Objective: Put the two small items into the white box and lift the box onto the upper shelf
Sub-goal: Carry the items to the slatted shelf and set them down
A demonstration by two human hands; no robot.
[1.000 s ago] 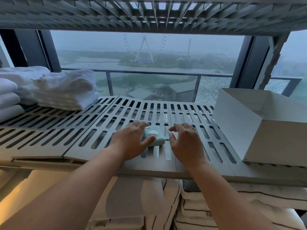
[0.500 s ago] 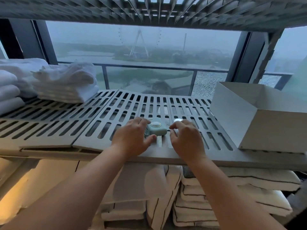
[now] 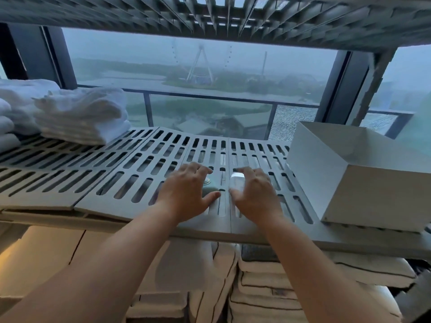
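Observation:
My left hand (image 3: 186,190) covers a small green device (image 3: 210,185) with a round metal button, lying on the slotted grey shelf (image 3: 130,173); fingers and thumb curl around it. My right hand (image 3: 255,194) closes around a small white item (image 3: 237,183) just to the right, thumb on its near side. Both items still rest on the shelf. The open white box (image 3: 326,173) stands at the right end of the same shelf, a hand's width from my right hand. The upper shelf (image 3: 233,17) spans the top of the view.
Stacks of folded white towels (image 3: 79,115) fill the shelf's left end. Striped folded linens (image 3: 268,287) lie on the level below. Behind the shelf is a window with a railing. A perforated shelf post (image 3: 373,89) rises behind the box.
Both hands have spread and come down over the two items; the left now covers most of the green device, the right wraps the white item. The view has shifted slightly.

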